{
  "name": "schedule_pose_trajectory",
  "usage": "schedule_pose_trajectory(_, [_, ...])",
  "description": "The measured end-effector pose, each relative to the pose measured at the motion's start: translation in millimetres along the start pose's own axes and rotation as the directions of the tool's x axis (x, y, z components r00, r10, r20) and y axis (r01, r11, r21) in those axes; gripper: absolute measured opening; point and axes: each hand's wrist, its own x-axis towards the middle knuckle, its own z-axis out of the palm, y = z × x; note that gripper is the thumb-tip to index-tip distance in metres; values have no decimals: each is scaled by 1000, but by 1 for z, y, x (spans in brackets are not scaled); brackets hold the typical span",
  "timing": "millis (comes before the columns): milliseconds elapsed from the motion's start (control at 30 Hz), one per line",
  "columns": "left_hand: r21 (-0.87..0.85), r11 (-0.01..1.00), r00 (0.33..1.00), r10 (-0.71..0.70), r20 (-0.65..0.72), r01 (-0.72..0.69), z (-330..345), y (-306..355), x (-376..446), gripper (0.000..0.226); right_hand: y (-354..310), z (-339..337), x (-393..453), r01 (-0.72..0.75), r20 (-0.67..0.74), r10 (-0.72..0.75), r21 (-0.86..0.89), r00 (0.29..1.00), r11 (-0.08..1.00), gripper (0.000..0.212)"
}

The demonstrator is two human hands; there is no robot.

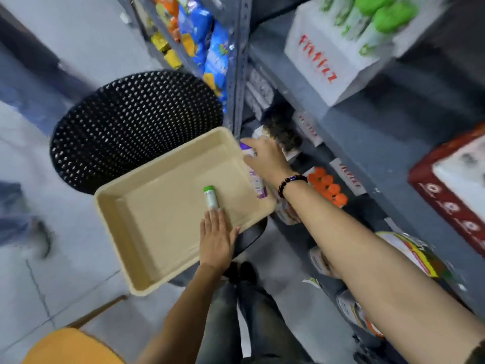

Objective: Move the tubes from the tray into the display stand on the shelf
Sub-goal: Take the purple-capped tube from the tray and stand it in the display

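A beige tray point(147, 232) rests on a black seat. Inside it lies a white tube with a green cap point(210, 197). My left hand point(216, 239) lies flat in the tray, fingers apart, fingertips just short of that tube. At the tray's right rim my right hand point(266, 156), with a dark bead bracelet, is closed on a white tube with purple ends point(256, 177). The white display stand point(325, 56) with red lettering sits on the upper shelf at top right, with several green-capped tubes point(378, 17) standing in it.
A black perforated stool point(136, 122) stands behind the tray. Grey metal shelving point(380, 132) runs along the right, with orange-capped items point(328, 189), a red box point(451, 190) and snack bags point(207, 40). An orange chair point(70, 348) is at the bottom left.
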Motion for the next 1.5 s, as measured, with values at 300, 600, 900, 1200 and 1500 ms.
schedule_pose_trajectory(300, [21, 871, 865, 490, -111, -491, -89, 106, 37, 77, -9, -161, -104, -84, -548, 161, 163, 821, 983, 38])
schedule_pose_trajectory(600, [42, 607, 591, 786, -182, -793, -129, 248, 49, 76, 16, -254, -197, -145, -758, 314, 283, 572, 948, 46])
schedule_pose_trajectory(900, [267, 632, 681, 715, 161, -727, -100, 287, 65, 69, 40, -301, -233, -251, -686, 416, 332, 597, 909, 31])
schedule_pose_trajectory(1200, [372, 593, 678, 717, 159, -714, -94, 284, 65, 70, 62, -317, -229, -353, -596, 431, 250, 678, 902, 41])
schedule_pose_trajectory(1500, [387, 594, 685, 711, 158, -706, -93, 283, 65, 70, 63, -314, -209, -422, -591, 413, 132, 693, 897, 37])
